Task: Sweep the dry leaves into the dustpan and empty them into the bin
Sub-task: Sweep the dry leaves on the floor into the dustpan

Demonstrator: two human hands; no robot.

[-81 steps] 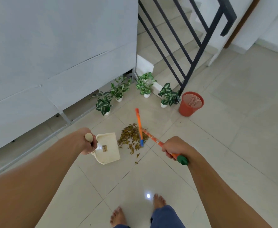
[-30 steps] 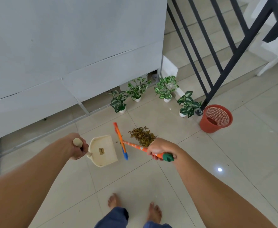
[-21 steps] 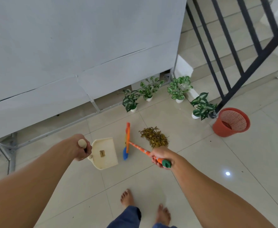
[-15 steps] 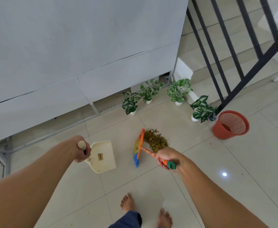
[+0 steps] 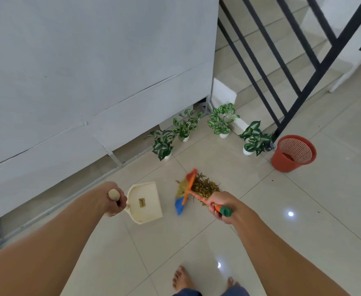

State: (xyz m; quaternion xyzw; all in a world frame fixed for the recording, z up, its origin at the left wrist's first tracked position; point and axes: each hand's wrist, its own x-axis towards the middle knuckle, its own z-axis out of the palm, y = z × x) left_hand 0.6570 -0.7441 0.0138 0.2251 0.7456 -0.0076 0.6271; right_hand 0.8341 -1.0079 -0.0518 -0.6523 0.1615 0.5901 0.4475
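Our left hand and right hand are bare, as are our forearms and feet; blue denim trouser legs show at the lower edge.

Four small potted plants with green-and-white leaves stand in white pots in a loose row on the floor: the leftmost plant and its neighbour sit close to the foot of a pale grey panelled wall, the third plant stands just beside a white block at the base of the stairs, and the fourth plant is near the bottom post of a black metal stair railing. The glossy cream floor tiles carry two bright light reflections.
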